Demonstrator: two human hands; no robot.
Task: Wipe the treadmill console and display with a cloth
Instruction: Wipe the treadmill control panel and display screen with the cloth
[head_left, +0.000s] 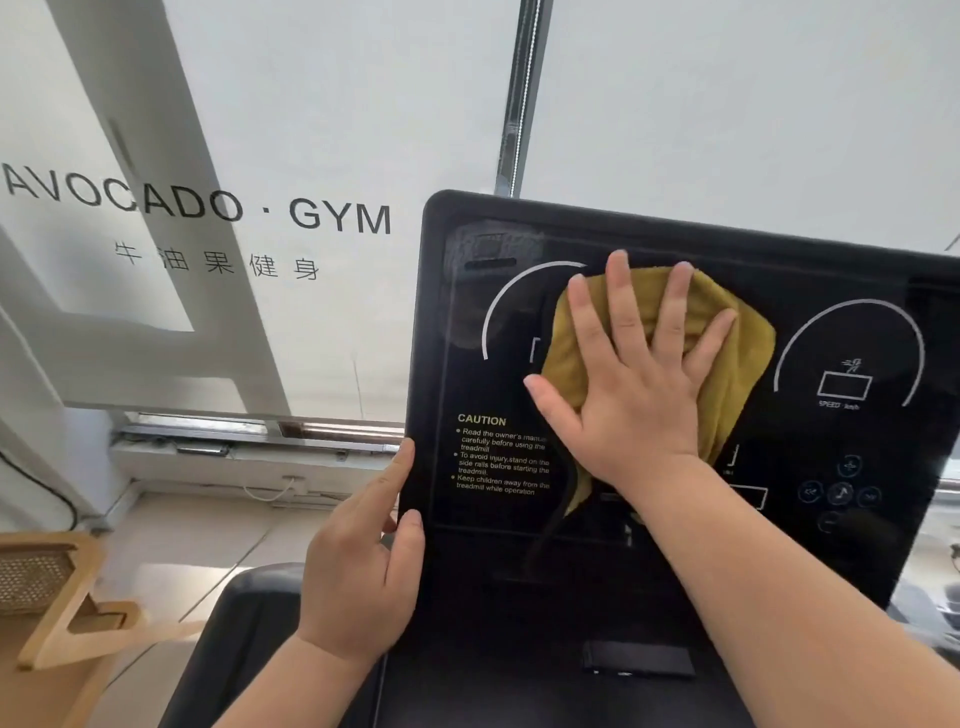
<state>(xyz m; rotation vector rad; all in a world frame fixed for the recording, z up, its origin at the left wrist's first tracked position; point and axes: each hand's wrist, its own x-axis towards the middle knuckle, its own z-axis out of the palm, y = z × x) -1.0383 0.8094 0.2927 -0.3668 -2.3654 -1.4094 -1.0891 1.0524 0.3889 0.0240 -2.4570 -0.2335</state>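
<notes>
The right hand (634, 384) lay flat, fingers spread, pressing the cloth (737, 353) against the display (831, 270). The left hand (358, 566) gripped the display's left edge, thumb on the front, beside the caution text (501, 454).

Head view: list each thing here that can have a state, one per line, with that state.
Console panel: tilted upright, display dark, nothing lit.
Yellow cloth: bunched, pressed flat against the display.
Right hand: open, fingers spread, palm on the cloth.
Left hand: gripping the panel's left edge.
Caution text: uncovered, readable.
</notes>
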